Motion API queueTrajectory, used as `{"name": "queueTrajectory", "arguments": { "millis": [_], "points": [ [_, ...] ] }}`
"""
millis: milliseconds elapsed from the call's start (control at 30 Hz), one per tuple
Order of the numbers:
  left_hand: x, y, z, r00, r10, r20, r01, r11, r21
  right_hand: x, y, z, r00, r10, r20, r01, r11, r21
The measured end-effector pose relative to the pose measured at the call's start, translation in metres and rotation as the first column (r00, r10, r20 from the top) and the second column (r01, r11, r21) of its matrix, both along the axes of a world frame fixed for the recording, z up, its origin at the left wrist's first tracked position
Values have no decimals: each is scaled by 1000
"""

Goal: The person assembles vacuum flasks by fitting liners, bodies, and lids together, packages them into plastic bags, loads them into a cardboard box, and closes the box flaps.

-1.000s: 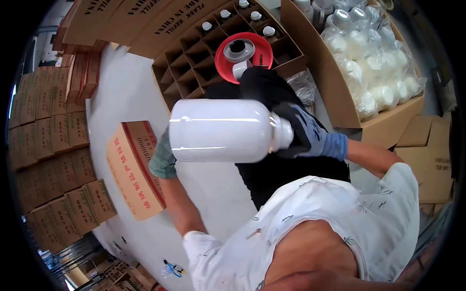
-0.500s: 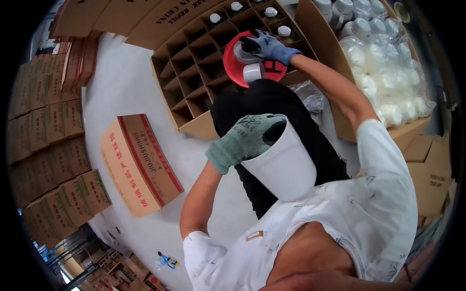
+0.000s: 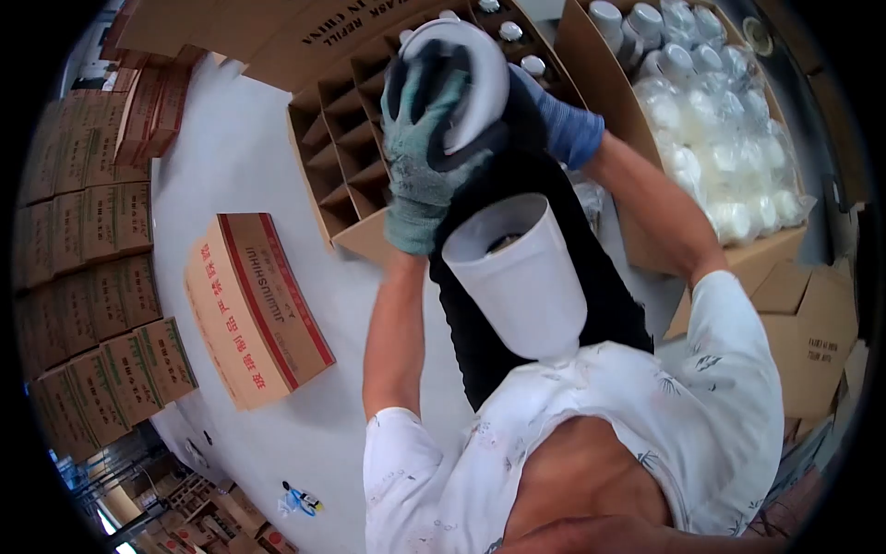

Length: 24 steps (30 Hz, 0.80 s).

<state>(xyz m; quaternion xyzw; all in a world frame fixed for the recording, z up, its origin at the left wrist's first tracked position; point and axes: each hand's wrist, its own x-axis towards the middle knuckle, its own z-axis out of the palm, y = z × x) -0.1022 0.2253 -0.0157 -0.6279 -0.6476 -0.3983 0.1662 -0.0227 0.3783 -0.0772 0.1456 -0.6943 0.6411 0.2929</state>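
A white round piece with a raised rim (image 3: 489,69) is between my two hands, above the divided carton. My left hand (image 3: 425,143), in a green glove with dark fingertips, spreads across its face and grips it. At its right side is my right hand (image 3: 558,115), in a blue glove; its fingers are mostly hidden behind the piece. On my lap rests a white tapered plastic shell (image 3: 521,286), tilted, its wide mouth facing away from me. Neither hand touches this shell. Inside its mouth a small dark opening shows.
The divided carton (image 3: 346,222) has silver-capped bottles (image 3: 532,66) in its far cells. To the right, an open carton (image 3: 637,217) holds bagged white parts (image 3: 729,138). A flat-topped carton (image 3: 258,309) stands on the floor at left, near stacked cartons (image 3: 97,258).
My left hand has let go of the white shell and moved up to the round piece. The red basin with its white parts no longer shows. My right hand has shifted right and down.
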Motion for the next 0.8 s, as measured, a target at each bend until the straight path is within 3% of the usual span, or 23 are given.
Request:
{"name": "queueTrajectory", "arguments": {
  "millis": [67,100,133,200,233,267,333,400,433,500,533,567,600,667,700,733,767,800],
  "points": [
    [4,-14,21,976,-212,55,218,968,-123,26,-4,7,992,123,-8,-122,990,69],
    [3,-21,21,954,-267,140,287,945,-159,38,-5,9,994,97,-43,-87,978,188],
    [8,-32,19,916,-277,290,325,937,-131,40,8,-25,886,378,271,-257,884,-391],
    [14,-58,12,838,-208,504,325,933,-156,52,27,-47,726,335,600,-6,876,-482],
    [18,-75,5,763,-159,627,350,917,-193,61,18,-4,681,53,730,-47,998,-29],
    [21,-85,0,782,-159,602,380,888,-260,65,21,-6,726,-252,640,42,945,324],
    [41,-96,-1,827,-146,543,390,844,-367,76,10,-3,821,-176,543,128,984,125],
    [55,-93,1,758,-146,636,467,802,-373,78,-10,-9,946,-180,269,92,946,310],
    [61,-92,2,760,-125,637,459,797,-392,80,-17,-2,954,-46,297,-33,966,256],
    [69,-89,3,765,-86,638,444,788,-427,86,-32,-15,970,-92,224,-27,879,477],
    [74,-90,-1,805,-97,585,411,803,-432,88,-47,-12,977,-169,-133,208,597,775],
    [79,-93,-8,840,-105,533,378,817,-435,94,-55,-7,990,-139,-18,99,604,791],
    [84,-98,-15,870,-111,480,346,831,-435,91,-60,-11,993,-46,-107,112,645,756],
    [89,-106,-18,827,-99,554,367,842,-396,94,-53,-14,996,85,-17,-47,687,725],
    [88,-105,-11,829,-125,545,373,850,-373,94,-54,-19,966,187,181,-251,854,457],
    [86,-104,-8,832,-154,532,379,860,-343,92,-59,-3,884,331,330,-388,914,121],
    [79,-115,-44,602,-149,785,405,904,-139,110,-53,19,802,293,520,-381,922,67],
    [82,-112,-49,389,-209,897,388,920,47,126,-52,61,682,250,688,-360,933,18]
  ]
}}
